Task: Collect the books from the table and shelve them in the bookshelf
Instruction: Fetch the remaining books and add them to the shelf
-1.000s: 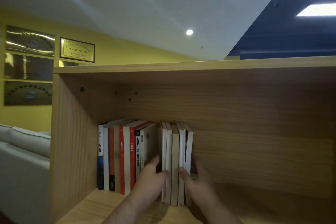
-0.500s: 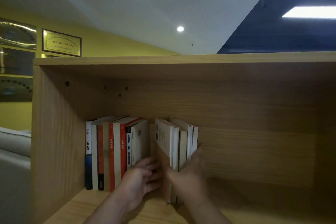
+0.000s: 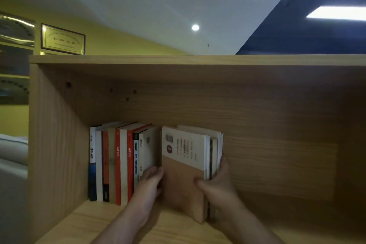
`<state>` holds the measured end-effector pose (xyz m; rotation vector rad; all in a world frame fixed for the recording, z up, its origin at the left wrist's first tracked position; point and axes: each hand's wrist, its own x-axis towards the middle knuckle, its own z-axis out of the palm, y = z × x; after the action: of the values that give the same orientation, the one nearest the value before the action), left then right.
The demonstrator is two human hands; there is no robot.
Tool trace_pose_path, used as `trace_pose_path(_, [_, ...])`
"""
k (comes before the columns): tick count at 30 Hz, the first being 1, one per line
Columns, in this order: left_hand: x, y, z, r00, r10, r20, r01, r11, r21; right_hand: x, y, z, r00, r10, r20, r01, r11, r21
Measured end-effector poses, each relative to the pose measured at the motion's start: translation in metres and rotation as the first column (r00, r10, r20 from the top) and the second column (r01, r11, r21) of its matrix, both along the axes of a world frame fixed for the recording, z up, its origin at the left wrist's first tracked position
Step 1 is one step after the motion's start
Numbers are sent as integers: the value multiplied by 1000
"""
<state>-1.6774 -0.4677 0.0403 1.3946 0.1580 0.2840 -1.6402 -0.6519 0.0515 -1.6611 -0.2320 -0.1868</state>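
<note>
While the right hand clamps a bundle of books upright at mid-frame, thumb across the cover, the left hand lays loosely extended fingers against the standing row on the shelf; a plaque hangs upper left.

light wood-grain bookshelf, cream-and-tan book cover, red-orange spines, yellow wall

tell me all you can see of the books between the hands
The bunch of books is a few paperbacks standing on the shelf board, angled so one cover faces out: cream above with a barcode and a brown round mark, tan below. The right hand grips its page edges; the left hand touches its left side, beside the shelved row.
</note>
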Motion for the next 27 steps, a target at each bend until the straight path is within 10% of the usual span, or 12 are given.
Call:
trace_pose_path(18, [13,-50,31,954,-294,55,299,947,-121,14,-60,-13,877,479,-17,-409,766,496])
trace_pose_path(27, [4,-72,7,972,3,236,-13,999,41,14,-54,-6,993,31,-116,-5,977,213])
